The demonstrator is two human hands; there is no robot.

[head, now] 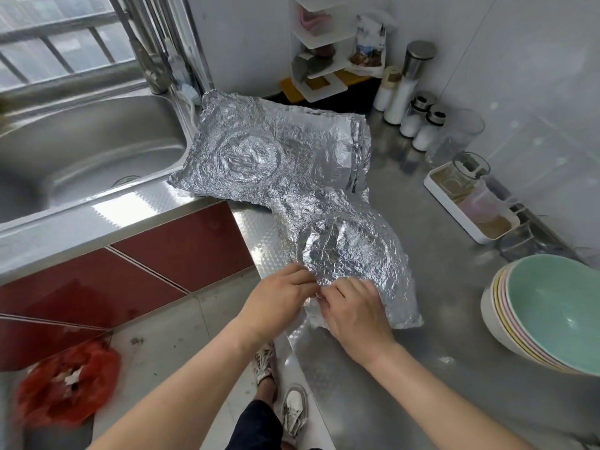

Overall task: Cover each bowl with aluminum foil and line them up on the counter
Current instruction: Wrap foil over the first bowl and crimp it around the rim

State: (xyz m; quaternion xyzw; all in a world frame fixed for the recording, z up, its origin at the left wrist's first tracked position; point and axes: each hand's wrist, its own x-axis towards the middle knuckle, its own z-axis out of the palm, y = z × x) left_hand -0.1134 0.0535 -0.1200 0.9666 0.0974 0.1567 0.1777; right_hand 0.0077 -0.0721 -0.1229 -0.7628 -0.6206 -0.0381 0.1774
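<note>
A bowl wrapped in crinkled aluminum foil [344,251] sits at the counter's front edge. My left hand [276,300] and my right hand [354,311] meet at its near rim, both pinching the loose foil edge there. Farther back lies a second foil-covered bowl [248,157] with a round rim showing through the sheet, and more foil [328,141] spreads to its right. A stack of uncovered bowls [548,313], mint green on top, stands at the right on the steel counter [438,287].
A steel sink [81,147] with a faucet is at the left. Shakers and jars [418,118], a white tray with cups [470,203] and a white rack [318,53] line the back wall. A red bag [68,388] lies on the floor.
</note>
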